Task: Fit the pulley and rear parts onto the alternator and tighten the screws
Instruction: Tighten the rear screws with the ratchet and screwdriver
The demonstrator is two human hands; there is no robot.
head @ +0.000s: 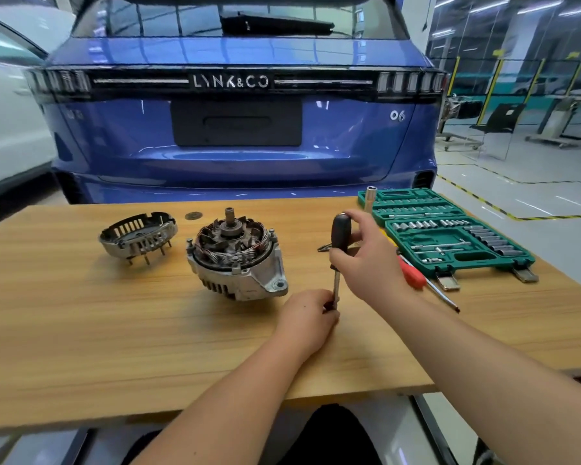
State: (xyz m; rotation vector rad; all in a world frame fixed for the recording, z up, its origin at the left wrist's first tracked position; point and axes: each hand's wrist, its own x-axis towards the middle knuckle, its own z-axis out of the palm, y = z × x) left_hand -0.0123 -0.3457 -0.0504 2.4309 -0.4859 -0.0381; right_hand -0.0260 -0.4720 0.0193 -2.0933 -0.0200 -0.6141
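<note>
While upright at centre right of the frame, screwdriver [338, 256] gripped at black handle by right hand [366, 260], lower shaft pinched in curled fingers of left hand [307, 317]. Likely step: fitting a bit or socket to the tool before tightening. Next: carrying tip to a screw. Alternator [237, 260] just left of both hands, untouched; rear cover [138, 236] farther left.

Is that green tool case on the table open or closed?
Open. The green tool case lies flat on the table with its rows of sockets and slots exposed, and its metal latches hang loose at the near edge.
</note>
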